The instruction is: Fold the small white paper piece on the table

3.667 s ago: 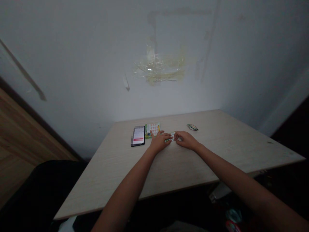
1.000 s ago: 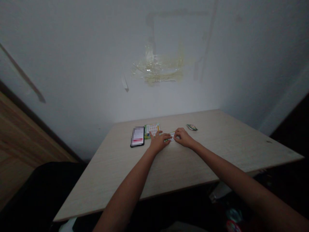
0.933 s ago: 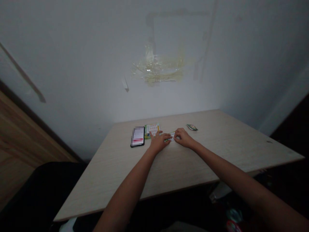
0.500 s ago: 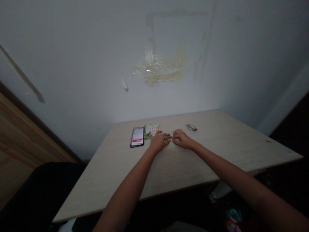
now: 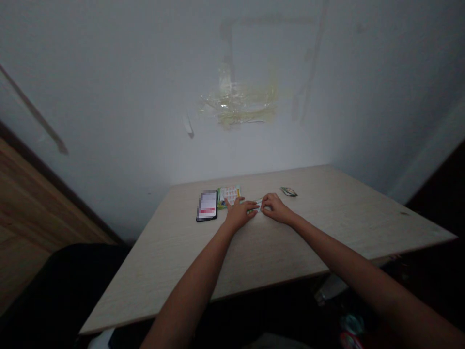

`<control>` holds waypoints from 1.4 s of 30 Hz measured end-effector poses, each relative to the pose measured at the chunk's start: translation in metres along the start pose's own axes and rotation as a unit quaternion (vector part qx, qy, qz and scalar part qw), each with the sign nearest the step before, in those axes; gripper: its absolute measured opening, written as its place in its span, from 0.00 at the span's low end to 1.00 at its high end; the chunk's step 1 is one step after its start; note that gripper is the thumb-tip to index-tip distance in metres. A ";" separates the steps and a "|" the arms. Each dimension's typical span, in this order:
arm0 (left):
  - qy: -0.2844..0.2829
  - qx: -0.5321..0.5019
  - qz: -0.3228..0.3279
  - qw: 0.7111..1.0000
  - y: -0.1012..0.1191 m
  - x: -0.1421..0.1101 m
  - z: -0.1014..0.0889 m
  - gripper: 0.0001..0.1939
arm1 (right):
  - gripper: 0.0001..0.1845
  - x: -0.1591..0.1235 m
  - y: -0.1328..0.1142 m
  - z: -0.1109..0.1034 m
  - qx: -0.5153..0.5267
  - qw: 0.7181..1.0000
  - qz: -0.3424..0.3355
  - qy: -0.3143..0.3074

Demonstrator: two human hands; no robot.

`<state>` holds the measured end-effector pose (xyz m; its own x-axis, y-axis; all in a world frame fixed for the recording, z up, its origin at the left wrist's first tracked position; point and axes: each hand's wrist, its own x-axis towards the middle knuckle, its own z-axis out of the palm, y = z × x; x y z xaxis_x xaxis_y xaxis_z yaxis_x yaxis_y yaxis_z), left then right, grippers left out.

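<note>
Near the middle of the table, a small flat paper piece [image 5: 259, 204], whitish with green, lies between my two hands and is mostly covered by them. My left hand [image 5: 238, 213] rests over its left side with fingers spread, thumb and index finger touching it. At its right edge my right hand [image 5: 276, 208] is closed, fingertips pinched together on the paper. Just beyond my left hand lies a printed sheet or booklet [image 5: 229, 193] with a green border and rows of small pictures; my left fingertips reach its near edge.
A phone [image 5: 207, 205] with a lit screen lies left of the printed sheet. Further right on the pale wooden table [image 5: 276, 257] sits a small crumpled green-and-white wrapper-like piece [image 5: 288, 192]. A wall [image 5: 152, 121] with tape remnants rises behind the table.
My right hand has shifted very slightly to the right, showing a little more of the paper piece between the hands. My left hand stays in place.
</note>
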<state>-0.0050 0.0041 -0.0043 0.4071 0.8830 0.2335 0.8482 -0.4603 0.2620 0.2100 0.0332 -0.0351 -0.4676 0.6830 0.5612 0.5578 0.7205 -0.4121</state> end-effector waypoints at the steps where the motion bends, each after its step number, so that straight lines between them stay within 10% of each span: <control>1: 0.001 0.001 -0.001 1.000 0.000 0.000 0.000 0.15 | 0.03 0.000 -0.001 0.000 0.004 1.000 -0.005 -0.006; 42: -0.015 -0.022 -0.013 1.000 0.000 0.000 -0.003 0.16 | 0.09 0.017 0.026 0.003 -0.133 0.972 0.186 0.055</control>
<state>-0.0064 0.0038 -0.0012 0.3968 0.8964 0.1974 0.8431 -0.4410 0.3079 0.2143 0.0640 -0.0387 -0.1312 0.8630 0.4878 0.8387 0.3590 -0.4095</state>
